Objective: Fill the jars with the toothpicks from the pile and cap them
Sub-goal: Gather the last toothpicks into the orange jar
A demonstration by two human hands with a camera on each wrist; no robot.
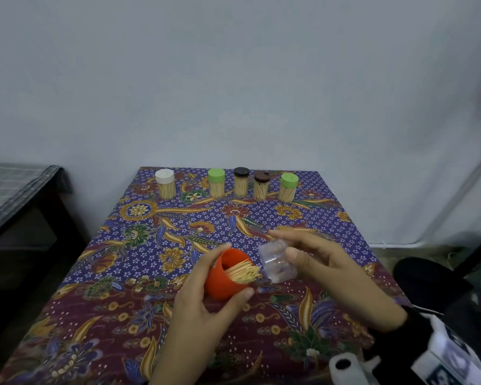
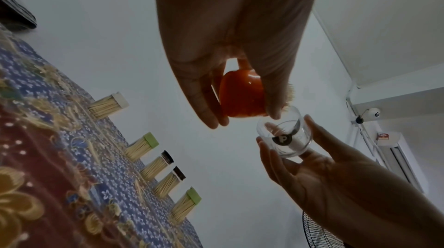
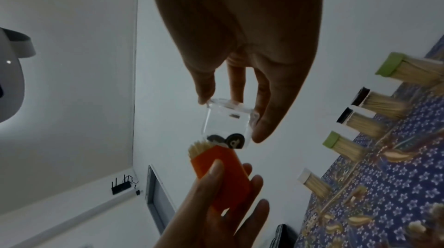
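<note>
Toothpicks (image 1: 243, 272) fill orange cap (image 1: 224, 276), left fingers (image 1: 243, 294) clamped; right fingers (image 1: 295, 257) clamp jar (image 1: 278, 262).

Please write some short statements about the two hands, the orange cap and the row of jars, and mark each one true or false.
1. The left hand holds an orange plastic cap with wooden toothpicks sticking out. True.
2. The right hand is empty. False: it holds a clear plastic jar.
3. Five capped jars of toothpicks stand at the far edge of the patterned tablecloth. True.
4. All five caps are green. False: two are green, two dark, one white.
5. The clear jar stands on the table. False: it is held above it.
</note>
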